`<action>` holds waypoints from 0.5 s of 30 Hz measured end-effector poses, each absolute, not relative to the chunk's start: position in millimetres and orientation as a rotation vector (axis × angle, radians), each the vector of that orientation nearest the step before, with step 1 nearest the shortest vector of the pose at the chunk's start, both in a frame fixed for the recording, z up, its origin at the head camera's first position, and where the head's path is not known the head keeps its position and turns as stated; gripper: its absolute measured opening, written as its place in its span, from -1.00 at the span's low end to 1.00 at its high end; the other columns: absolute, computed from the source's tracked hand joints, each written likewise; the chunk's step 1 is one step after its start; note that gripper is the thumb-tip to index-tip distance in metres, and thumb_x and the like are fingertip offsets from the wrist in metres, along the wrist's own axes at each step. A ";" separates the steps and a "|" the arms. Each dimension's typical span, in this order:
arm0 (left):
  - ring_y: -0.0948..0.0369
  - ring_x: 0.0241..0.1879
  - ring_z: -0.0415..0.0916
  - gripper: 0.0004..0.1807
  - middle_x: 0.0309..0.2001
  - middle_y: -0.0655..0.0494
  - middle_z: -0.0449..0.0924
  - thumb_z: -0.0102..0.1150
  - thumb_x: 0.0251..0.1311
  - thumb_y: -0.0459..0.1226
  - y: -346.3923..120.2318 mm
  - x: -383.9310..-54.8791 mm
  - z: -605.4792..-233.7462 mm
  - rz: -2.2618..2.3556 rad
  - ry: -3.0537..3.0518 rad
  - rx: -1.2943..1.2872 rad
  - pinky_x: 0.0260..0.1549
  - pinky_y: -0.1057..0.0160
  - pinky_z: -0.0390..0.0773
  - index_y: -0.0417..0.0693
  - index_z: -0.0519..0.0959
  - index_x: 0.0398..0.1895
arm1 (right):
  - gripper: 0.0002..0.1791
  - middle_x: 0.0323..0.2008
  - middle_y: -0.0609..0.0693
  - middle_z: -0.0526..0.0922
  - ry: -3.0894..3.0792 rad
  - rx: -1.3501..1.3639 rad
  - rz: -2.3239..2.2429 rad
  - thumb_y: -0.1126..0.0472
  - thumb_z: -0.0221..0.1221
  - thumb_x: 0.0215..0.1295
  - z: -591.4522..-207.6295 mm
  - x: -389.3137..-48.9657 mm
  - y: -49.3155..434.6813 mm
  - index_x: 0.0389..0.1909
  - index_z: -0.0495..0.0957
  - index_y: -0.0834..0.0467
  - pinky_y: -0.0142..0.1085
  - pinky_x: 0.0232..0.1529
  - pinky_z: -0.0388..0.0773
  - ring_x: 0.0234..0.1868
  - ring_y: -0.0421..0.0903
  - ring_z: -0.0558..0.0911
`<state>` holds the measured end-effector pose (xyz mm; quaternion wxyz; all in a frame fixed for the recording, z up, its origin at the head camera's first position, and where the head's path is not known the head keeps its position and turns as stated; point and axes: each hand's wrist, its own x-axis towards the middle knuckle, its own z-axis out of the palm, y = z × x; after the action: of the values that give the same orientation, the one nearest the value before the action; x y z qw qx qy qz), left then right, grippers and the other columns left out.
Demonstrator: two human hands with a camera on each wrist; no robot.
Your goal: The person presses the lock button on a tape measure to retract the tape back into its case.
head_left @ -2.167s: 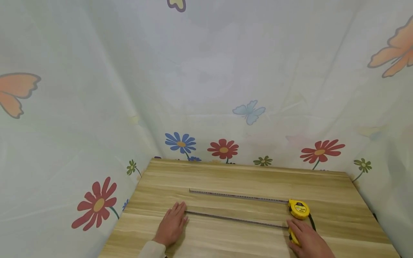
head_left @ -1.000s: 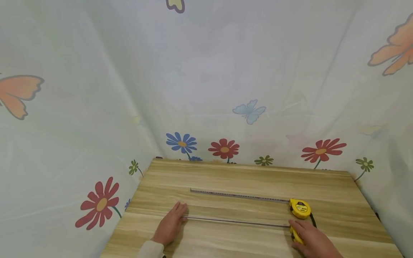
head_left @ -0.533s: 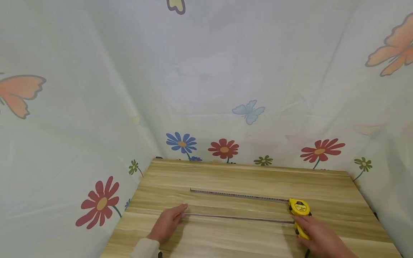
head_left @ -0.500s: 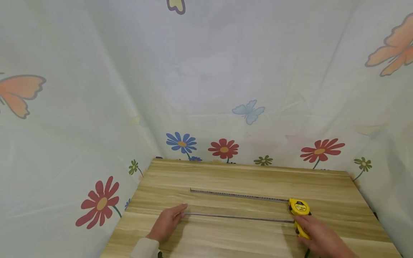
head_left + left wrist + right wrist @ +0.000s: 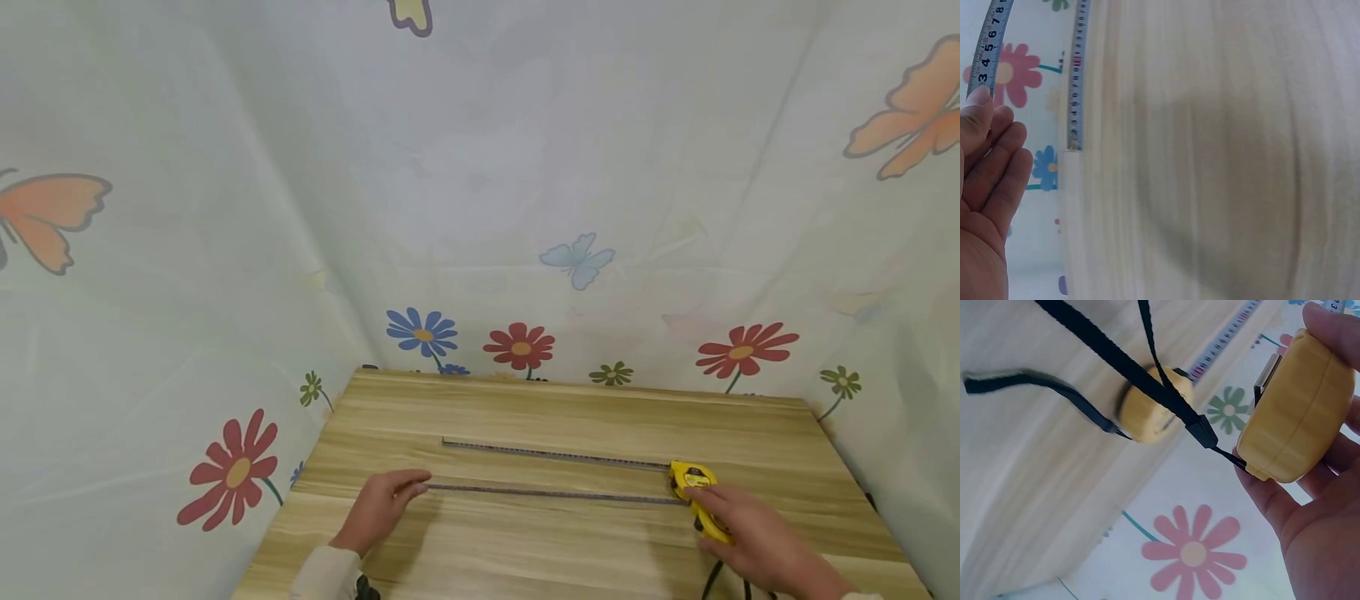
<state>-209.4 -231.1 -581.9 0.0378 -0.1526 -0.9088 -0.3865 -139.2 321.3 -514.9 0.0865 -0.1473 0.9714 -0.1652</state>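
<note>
In the head view, the left hand (image 5: pixel 378 510) pinches the end of a tape blade (image 5: pixel 555 494); the right hand (image 5: pixel 759 535) grips its yellow tape measure (image 5: pixel 712 528) above the wood-grain tabletop (image 5: pixel 525 558), where a second tape measure (image 5: pixel 692 475) lies extended. Left wrist view: the pinch sits beside the printed 3 (image 5: pixel 983 78). Right wrist view: fingers (image 5: pixel 1272 506) curl round, black strap (image 5: pixel 1100 350) trailing.

2 hands (image 5: pixel 377 510) (image 5: pixel 753 532) raised off the tabletop (image 5: pixel 525 546), tape measure (image 5: pixel 1297 419) lifted between them, its black strap (image 5: pixel 1107 355) now dangling
</note>
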 end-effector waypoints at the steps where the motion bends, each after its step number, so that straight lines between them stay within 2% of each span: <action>1: 0.20 -0.03 0.78 -0.72 0.03 0.15 0.81 0.29 0.39 -0.21 -231.1 -209.0 -579.6 -1.199 -2.795 -0.461 -0.10 0.35 0.71 0.05 0.75 0.12 | -0.24 0.22 0.15 0.64 2.893 -0.440 -0.490 -0.04 0.54 0.11 -512.0 -138.3 321.9 0.32 0.57 0.12 0.16 0.12 0.64 0.14 0.08 0.65; 7: 0.22 -0.03 0.78 -0.74 0.00 0.21 0.82 0.30 0.38 -0.24 -233.5 -208.7 -564.5 -1.230 -2.772 -0.428 -0.08 0.36 0.71 0.18 0.76 0.08 | -0.31 0.15 0.08 0.66 3.018 -0.604 -0.458 0.01 0.54 0.11 -497.3 -132.3 321.8 0.27 0.60 0.11 -0.04 -0.03 0.72 0.05 0.00 0.68; 15: 0.23 -0.06 0.79 -0.76 -0.05 0.17 0.83 0.30 0.39 -0.27 -236.0 -212.2 -540.7 -1.214 -2.707 -0.471 -0.10 0.34 0.73 0.10 0.77 0.06 | -0.32 0.06 -0.05 0.65 3.195 -0.833 -0.437 0.14 0.58 0.04 -480.7 -127.2 320.8 0.25 0.62 0.01 -0.21 -0.14 0.69 -0.06 -0.11 0.63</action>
<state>-212.2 -236.0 -540.7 0.0691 -0.1564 -0.8990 -0.4031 -127.2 320.8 -480.7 -0.0944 -0.2490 0.9550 -0.1306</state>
